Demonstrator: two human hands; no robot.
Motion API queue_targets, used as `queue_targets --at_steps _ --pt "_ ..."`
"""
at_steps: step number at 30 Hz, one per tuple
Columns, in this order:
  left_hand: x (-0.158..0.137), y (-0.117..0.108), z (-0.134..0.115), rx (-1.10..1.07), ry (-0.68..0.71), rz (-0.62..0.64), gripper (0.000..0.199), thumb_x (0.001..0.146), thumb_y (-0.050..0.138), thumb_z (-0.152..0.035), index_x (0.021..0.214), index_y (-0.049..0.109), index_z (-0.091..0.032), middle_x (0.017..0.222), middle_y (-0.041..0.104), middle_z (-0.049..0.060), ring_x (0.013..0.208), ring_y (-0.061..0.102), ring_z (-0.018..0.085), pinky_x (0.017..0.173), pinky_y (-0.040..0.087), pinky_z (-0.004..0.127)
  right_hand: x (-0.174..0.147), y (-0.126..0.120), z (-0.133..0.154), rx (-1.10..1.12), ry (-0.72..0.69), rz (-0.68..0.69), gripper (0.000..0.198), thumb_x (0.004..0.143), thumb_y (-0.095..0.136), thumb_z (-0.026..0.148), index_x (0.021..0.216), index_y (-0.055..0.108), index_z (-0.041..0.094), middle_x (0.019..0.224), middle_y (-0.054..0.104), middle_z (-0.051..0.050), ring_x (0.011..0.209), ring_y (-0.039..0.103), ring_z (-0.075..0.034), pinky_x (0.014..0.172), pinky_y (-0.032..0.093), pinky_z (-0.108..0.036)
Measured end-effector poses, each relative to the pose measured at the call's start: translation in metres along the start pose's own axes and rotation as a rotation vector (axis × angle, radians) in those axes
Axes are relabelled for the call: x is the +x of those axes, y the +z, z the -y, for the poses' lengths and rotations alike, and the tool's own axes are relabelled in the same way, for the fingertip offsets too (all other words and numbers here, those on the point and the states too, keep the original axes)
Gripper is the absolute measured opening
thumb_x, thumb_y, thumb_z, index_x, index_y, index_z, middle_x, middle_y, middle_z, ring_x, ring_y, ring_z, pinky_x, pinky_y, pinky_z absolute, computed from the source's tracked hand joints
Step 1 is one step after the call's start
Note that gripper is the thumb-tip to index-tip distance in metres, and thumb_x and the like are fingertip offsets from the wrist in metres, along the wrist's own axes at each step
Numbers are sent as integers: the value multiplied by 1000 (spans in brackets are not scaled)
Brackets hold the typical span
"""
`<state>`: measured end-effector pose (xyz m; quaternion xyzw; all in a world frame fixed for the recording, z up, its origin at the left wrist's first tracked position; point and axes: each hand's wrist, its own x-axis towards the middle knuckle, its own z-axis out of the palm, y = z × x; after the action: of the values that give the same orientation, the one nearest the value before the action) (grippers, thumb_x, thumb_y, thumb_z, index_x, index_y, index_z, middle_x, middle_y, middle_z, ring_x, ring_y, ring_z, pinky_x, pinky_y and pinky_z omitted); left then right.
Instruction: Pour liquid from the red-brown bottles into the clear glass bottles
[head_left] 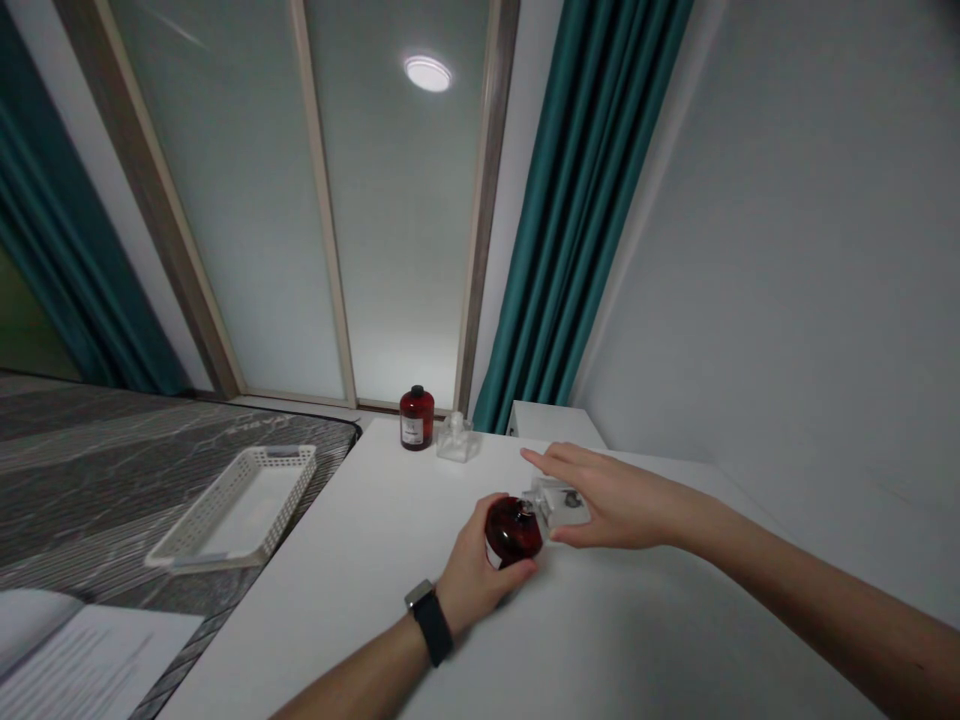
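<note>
My left hand wraps round a dark red glass bottle with a pale label at its side. Its mouth is uncapped and faces the right hand. In my right hand is a clear square glass bottle, tipped on its side with its neck at the red bottle's mouth. Whether liquid passes between the two is too small to tell. Farther back on the white table stand a second red bottle with a black cap and a label, and beside it another clear glass bottle.
To the left, a white plastic basket rests on a grey patterned bed. An open book lies at the lower left. Behind the table are a white cabinet, a teal curtain and a frosted glass door.
</note>
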<state>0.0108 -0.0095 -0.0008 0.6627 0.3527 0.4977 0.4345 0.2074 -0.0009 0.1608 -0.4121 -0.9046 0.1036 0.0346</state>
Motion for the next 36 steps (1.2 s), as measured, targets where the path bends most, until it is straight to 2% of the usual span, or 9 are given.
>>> queue_targets --at_steps 36 --pt "0 0 3 -30 6 20 68 66 76 -18 128 46 -18 122 61 10 111 59 29 101 43 43 2 -4 3 -45 -5 36 88 81 70 45 154 30 16 133 54 -16 122 52 -32 104 44 -45"
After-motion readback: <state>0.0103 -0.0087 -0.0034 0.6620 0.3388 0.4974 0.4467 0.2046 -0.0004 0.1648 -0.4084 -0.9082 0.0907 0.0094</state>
